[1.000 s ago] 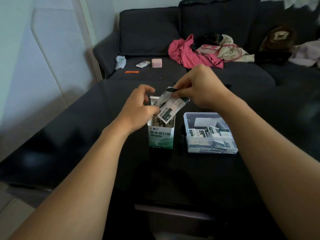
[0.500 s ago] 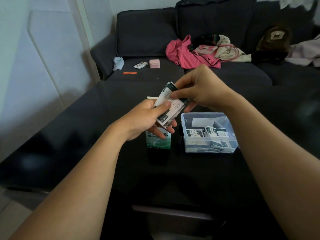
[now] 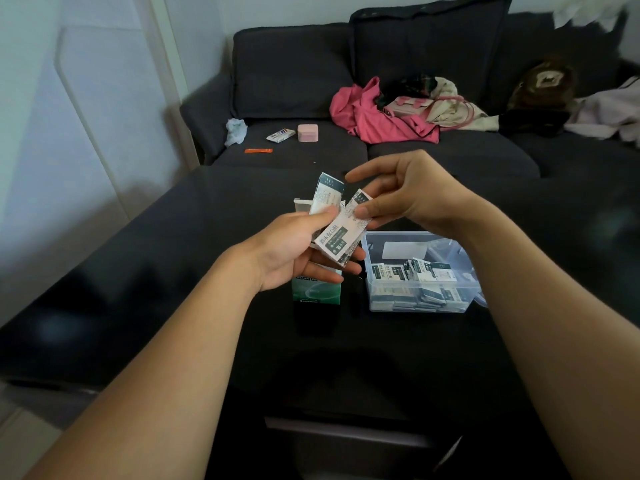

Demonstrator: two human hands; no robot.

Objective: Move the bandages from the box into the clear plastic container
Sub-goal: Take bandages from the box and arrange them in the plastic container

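Both hands are up over the dark table point(image 3: 346, 358) and both are on the same small bundle of wrapped bandages point(image 3: 334, 233). The left hand point(image 3: 294, 252) cradles the bundle from below, thumb pressed on top and fingers curled under it. The right hand point(image 3: 408, 197) pinches the upper end of the front bandage between thumb and a finger, with the index finger stretched out above. The bundle fans slightly, one wrapper poking up behind the rest; how many are in it is hard to count from here.

Right beneath the left hand stands the green-and-white bandage box point(image 3: 317, 292), upright, flap open behind the fingers. Just beside it, to the right, sits the clear plastic container point(image 3: 419, 303), lid off, a loose heap of wrapped bandages inside.

Beyond the table, the dark sofa point(image 3: 294, 81) carries a pink garment point(image 3: 374, 116) and a small pink case point(image 3: 307, 132).
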